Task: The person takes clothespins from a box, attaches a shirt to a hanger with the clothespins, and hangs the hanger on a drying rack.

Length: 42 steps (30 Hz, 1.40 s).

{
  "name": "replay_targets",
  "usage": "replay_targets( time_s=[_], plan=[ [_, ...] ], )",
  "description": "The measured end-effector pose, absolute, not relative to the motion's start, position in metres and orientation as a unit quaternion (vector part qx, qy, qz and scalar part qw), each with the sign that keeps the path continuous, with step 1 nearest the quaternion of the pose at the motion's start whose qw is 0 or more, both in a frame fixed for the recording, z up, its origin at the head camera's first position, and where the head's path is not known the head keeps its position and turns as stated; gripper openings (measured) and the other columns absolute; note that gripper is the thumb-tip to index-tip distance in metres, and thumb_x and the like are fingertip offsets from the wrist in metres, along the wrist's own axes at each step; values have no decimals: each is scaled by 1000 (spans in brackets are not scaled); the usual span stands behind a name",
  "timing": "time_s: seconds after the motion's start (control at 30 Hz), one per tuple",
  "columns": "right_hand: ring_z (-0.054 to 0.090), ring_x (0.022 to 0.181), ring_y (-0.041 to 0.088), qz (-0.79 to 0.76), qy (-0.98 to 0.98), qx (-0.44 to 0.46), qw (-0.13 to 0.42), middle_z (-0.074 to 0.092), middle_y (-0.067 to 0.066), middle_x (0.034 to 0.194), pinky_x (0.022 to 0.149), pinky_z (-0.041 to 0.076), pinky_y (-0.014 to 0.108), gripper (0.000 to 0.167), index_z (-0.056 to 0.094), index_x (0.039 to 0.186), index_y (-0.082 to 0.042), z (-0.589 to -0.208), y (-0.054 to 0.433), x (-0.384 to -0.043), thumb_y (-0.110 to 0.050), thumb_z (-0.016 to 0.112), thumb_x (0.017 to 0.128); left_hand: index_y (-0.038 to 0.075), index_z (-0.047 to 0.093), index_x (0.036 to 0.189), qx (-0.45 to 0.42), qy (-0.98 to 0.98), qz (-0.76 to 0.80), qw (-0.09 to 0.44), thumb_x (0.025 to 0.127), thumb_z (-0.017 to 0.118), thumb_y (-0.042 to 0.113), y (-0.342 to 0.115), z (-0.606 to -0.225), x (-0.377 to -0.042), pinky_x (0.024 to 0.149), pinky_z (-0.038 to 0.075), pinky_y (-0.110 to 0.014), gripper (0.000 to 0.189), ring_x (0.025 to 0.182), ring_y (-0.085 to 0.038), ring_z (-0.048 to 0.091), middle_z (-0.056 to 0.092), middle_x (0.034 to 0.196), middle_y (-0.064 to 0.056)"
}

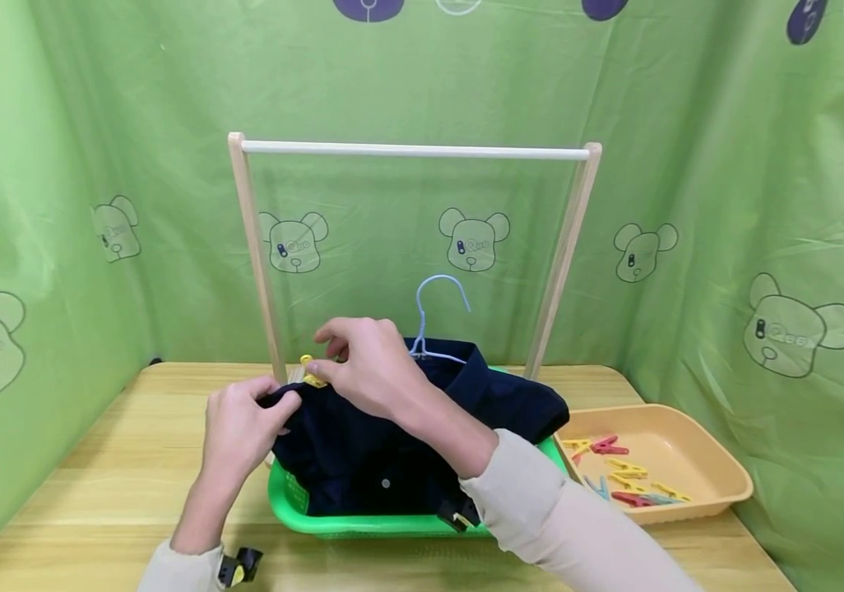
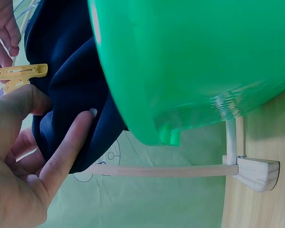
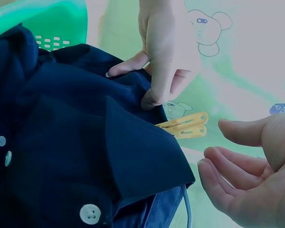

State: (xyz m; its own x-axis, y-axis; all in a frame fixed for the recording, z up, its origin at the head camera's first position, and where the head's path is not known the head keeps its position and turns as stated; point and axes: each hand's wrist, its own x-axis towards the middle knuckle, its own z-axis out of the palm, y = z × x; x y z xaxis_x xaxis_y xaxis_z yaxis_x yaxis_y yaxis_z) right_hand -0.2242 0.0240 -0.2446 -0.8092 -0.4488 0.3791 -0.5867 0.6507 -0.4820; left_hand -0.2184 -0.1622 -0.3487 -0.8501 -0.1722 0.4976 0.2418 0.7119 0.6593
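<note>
Dark shirt (image 1: 348,460) lying over a green basket (image 1: 363,527), probably light and soft.

At left, shoulder cloth pinched between thumb and fingers of the left hand (image 1: 240,427); likely limp and quick to sag, so best held close to that edge. Next, a yellow clothespin (image 1: 313,378) clamped on the shirt's upper edge, probably stiff and springy, best squeezed at the free tails. Just beside, the right hand (image 1: 373,366), thumb and fingers loosely parted, holding nothing. Further right, a thin hanger (image 1: 423,316) at the neck, apparently rigid, best lifted by the hook. Rightmost, loose clothespins (image 1: 609,446) in an orange tray (image 1: 696,460).
</note>
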Motion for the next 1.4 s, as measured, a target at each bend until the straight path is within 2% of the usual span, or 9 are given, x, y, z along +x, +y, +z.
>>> replay_targets(
  time_s=[0.53, 0.87, 1.13, 1.4],
  plan=[
    [67, 76, 3, 373, -880, 262, 132, 73, -9, 83, 73, 56, 27, 19, 76, 107, -16, -255, 57, -216, -24, 73, 91, 18, 69, 64, -18, -883, -378, 277, 82, 69, 19, -162, -349, -219, 52, 51, -25, 17, 47, -3, 64, 70, 59, 4],
    [69, 81, 6, 418, -871, 228, 120, 75, -8, 87, 76, 58, 31, 18, 77, 108, -18, -262, 75, -221, -24, 74, 91, 16, 69, 65, -17, -878, -396, 267, 83, 68, 17, -163, -350, -218, 52, 53, -24, 18, 48, -7, 67, 73, 65, -1],
    [71, 83, 8, 438, -865, 214, 116, 76, -6, 88, 76, 57, 32, 18, 77, 108, -17, -267, 88, -224, -24, 74, 91, 16, 69, 65, -18, -879, -393, 268, 83, 68, 17, -163, -351, -218, 52, 53, -24, 17, 47, -3, 65, 72, 65, -1],
    [69, 82, 10, 449, -864, 194, 123, 75, -4, 87, 75, 56, 32, 10, 75, 98, -17, -272, 99, -224, -23, 75, 91, 16, 69, 66, -17, -879, -396, 265, 83, 68, 18, -163, -351, -218, 51, 54, -24, 17, 47, -3, 65, 73, 67, -2]
  ],
)
